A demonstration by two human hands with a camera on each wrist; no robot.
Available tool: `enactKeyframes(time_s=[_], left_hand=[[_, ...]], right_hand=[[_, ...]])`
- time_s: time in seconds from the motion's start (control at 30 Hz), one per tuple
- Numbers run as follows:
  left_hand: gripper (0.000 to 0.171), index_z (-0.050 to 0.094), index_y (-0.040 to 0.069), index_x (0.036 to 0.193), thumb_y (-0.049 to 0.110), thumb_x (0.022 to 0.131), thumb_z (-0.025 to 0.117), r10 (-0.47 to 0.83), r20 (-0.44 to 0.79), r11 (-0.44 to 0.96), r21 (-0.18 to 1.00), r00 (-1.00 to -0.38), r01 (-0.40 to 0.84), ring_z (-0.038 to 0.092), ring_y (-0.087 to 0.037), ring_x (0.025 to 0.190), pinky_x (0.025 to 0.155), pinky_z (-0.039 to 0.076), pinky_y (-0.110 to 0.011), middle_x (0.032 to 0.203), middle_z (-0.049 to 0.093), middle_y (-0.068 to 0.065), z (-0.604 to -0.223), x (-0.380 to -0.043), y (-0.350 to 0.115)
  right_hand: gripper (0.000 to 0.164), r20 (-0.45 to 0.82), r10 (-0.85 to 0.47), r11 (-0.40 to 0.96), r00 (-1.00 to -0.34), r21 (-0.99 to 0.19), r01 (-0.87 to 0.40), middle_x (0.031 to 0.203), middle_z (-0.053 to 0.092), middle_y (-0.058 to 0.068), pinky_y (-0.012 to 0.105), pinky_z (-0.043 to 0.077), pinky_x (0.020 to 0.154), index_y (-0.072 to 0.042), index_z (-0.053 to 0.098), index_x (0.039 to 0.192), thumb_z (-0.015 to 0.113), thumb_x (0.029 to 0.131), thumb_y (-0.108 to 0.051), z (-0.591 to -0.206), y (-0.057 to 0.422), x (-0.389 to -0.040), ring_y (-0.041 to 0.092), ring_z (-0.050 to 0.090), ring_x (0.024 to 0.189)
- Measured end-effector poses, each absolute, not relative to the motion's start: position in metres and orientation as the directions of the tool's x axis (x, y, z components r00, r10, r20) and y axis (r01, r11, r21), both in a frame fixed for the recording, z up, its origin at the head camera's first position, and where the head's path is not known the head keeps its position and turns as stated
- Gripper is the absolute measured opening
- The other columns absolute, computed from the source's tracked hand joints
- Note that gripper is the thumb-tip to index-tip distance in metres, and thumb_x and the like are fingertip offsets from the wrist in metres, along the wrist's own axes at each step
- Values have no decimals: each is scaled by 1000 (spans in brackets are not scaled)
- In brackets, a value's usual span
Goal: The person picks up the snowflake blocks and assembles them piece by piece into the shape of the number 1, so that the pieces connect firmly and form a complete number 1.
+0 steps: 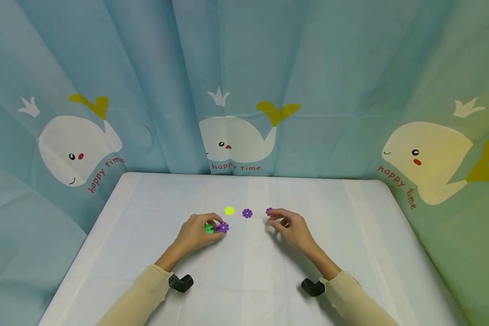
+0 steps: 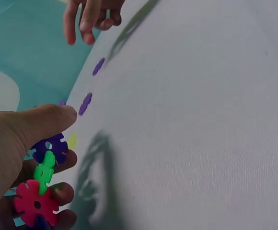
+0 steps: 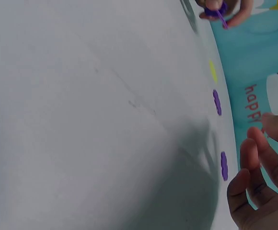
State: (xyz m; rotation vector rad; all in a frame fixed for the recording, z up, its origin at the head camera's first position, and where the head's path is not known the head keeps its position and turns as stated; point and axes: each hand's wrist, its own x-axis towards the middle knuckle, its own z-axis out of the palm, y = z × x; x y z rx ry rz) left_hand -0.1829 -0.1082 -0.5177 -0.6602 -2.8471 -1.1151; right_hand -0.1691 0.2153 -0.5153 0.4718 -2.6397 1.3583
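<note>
My left hand (image 1: 195, 233) holds a linked string of plastic snowflake discs. A purple disc (image 1: 223, 227) faces out between thumb and fingers, with a green disc (image 1: 209, 228) beside it. In the left wrist view a red disc (image 2: 36, 203) joins the green one, with a dark one partly hidden below. My right hand (image 1: 291, 226) hovers over the table with loosely bent fingers, nothing visible between them. Its fingertips partly cover a purple snowflake disc (image 1: 269, 211) in the head view; the right wrist view shows that purple disc (image 3: 224, 166) lying apart from the fingers.
Further left on the white table (image 1: 252, 280) lie another purple disc (image 1: 247, 213) and a yellow disc (image 1: 229, 211). Behind the table's far edge hangs a blue curtain (image 1: 330, 90) printed with whales. Black devices (image 1: 181, 283) sit at both wrists.
</note>
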Motion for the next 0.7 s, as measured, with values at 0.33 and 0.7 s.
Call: enactKeyframes(time_s=[0.33, 0.7], left_hand=[[28, 77, 25, 105, 31, 80, 89, 371, 162, 663, 642, -914, 384, 64, -13, 82, 72, 51, -38, 90, 75, 6, -521, -183, -120], [30, 78, 24, 106, 30, 79, 90, 386, 187, 684, 600, -904, 416, 66, -15, 84, 72, 52, -38, 91, 75, 3, -522, -184, -121]], right_hand=[[41, 184, -172, 632, -968, -733, -251, 108, 71, 19, 26, 50, 59, -2, 67, 128, 78, 89, -3, -522, 224, -191, 16, 60, 68], [31, 73, -175, 790, -982, -585, -185, 103, 69, 14, 54, 50, 86, -3, 73, 119, 79, 89, -9, -519, 217, -213, 33, 65, 98]])
